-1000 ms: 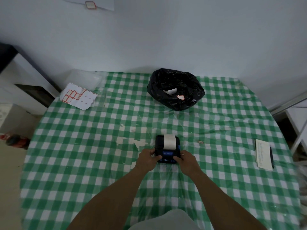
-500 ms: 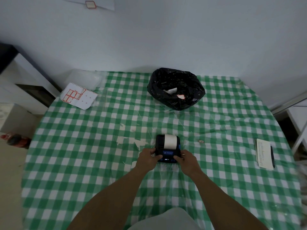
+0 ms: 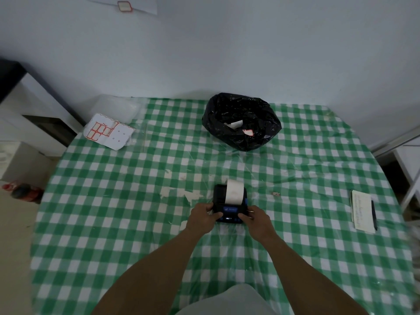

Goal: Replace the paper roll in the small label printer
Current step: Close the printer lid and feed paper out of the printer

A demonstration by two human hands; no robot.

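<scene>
I have my left hand (image 3: 203, 218) and right hand (image 3: 258, 218) clasped on the sides of the small black label printer (image 3: 229, 206) on the green-checked surface (image 3: 113, 212), a white paper roll (image 3: 234, 192) sitting in its open bay, so I judge closing the cover remains.

There is a single view, from a wide-angle camera on the person's head, looking forward and down across the table (image 3: 113, 223). The printer (image 3: 229, 204) sits just below the middle of the picture, at arm's reach, with both forearms entering from the bottom edge toward it. Beyond the printer the view takes in the table's far edge and the wall (image 3: 250, 53). Straight edges bow toward the picture's sides.
</scene>
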